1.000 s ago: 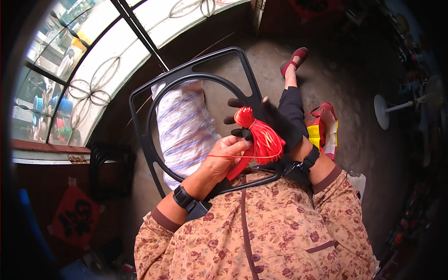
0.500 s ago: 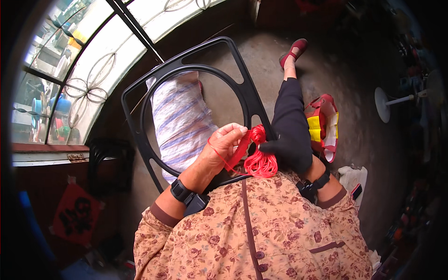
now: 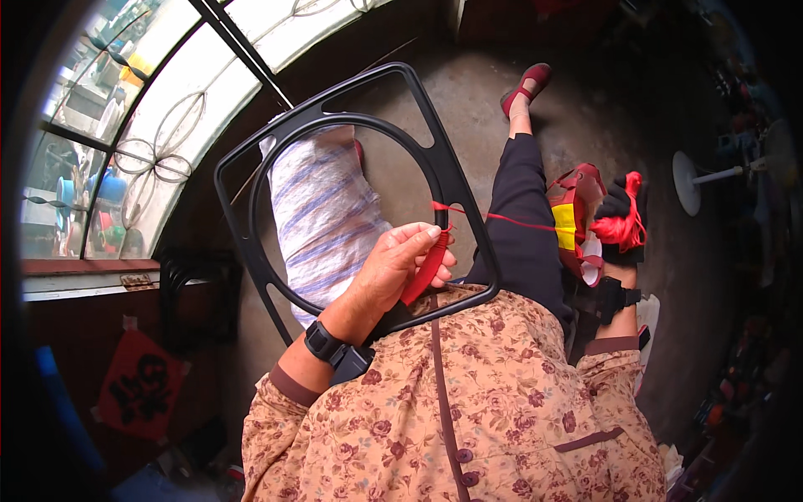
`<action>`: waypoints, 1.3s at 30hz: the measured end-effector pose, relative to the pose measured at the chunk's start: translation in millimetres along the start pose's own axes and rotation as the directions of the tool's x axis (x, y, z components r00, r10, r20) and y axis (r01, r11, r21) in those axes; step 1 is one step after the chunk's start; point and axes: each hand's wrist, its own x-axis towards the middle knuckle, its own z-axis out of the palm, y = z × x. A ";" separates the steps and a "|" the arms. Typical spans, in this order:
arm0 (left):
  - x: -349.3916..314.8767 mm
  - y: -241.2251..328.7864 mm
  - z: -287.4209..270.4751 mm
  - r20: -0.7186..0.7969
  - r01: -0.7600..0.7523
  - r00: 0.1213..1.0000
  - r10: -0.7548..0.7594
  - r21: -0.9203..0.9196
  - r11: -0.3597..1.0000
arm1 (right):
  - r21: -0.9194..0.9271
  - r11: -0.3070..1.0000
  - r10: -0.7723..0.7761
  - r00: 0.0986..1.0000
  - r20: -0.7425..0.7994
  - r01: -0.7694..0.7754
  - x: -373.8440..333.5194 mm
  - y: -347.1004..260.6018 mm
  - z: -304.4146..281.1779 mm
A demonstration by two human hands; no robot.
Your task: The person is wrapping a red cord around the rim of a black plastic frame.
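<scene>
The left hand grips the stiff-looking frame at its red-wrapped inner right edge while the right hand, beyond the frame's right edge, clenches the cord, probably light, soft and best held round its bundle.

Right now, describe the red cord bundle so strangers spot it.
From the big black frame, follow the red strand rightward across the dark trouser leg. There the black-gloved right hand grips the cord bundle: loose loops, unlike the yellow-patched red bag alongside.
</scene>
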 end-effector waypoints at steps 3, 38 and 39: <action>2.1 -1.8 0.1 -0.024 0.003 1.000 -0.003 0.004 1.000 | -0.506 0.838 -0.470 0.745 -0.473 0.207 -60.6 -18.4 -5.9; 9.1 -9.9 -1.3 -0.024 0.015 1.000 -0.017 -0.077 0.997 | -0.416 0.741 0.364 0.836 -0.412 -0.527 122.2 166.8 42.3; 13.9 -14.2 -1.7 -0.055 -0.066 0.997 0.061 -0.091 0.994 | -0.646 0.554 0.305 0.850 -0.429 -0.525 116.2 164.4 27.6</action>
